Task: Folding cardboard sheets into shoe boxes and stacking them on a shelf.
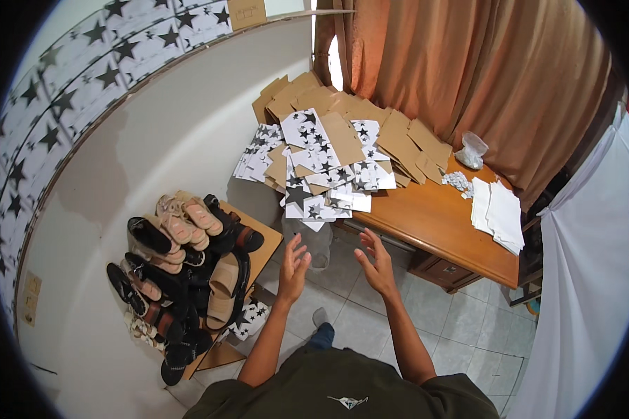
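Both of my hands are raised in front of me, apart from each other and holding nothing. My left hand (293,271) has its fingers stretched out, just right of a small table of footwear. My right hand (376,264) is open too, over the tiled floor near the desk's front edge. Beyond them a pile of flattened brown cardboard pieces (397,136) and white cards printed with black stars (309,140) covers the left part of a wooden desk (426,209). Some cards overhang the front edge.
At left, a wooden table (264,234) bears several sandals and shoes (223,274). More star-printed pieces (248,321) lie under its edge. The desk's right side holds white paper sheets (497,213), small white bits (458,183) and a clear plastic bag (472,150). An orange curtain (468,63) hangs behind.
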### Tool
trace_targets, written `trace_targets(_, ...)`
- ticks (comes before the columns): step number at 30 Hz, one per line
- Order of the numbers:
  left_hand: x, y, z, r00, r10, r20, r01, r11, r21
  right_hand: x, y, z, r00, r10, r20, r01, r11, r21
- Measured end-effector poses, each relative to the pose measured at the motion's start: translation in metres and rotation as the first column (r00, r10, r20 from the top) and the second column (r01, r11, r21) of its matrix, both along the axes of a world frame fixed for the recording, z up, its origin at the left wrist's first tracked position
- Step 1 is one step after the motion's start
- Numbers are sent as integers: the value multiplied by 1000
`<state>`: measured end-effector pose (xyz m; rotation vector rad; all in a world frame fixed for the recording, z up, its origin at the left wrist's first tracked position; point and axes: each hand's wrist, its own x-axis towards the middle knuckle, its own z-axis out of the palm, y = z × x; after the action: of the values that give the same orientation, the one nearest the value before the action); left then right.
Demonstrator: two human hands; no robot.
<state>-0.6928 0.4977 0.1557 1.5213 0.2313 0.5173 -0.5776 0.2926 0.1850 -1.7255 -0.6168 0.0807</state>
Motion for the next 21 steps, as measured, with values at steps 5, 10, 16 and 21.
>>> trace_targets(5, 93, 44, -18, 1000, 21, 3, -21, 1000, -20, 86, 40, -22, 1000, 16, -11, -16, 999, -30)
trace_targets(10, 163, 73, -22, 999, 19, -48, -18, 1000, 25, 163, 76, -44, 999, 39, 11, -39, 999, -30)
trace_targets(16, 236, 99, -37, 985, 87, -149, -71, 992, 108, 252, 112, -61, 993, 108, 53, -99, 984, -151)
trace_targets(21, 306, 116, -63, 978, 139, -154, -123, 987, 108, 332, 144, -93, 973, 178, 144, -154, 974, -165)
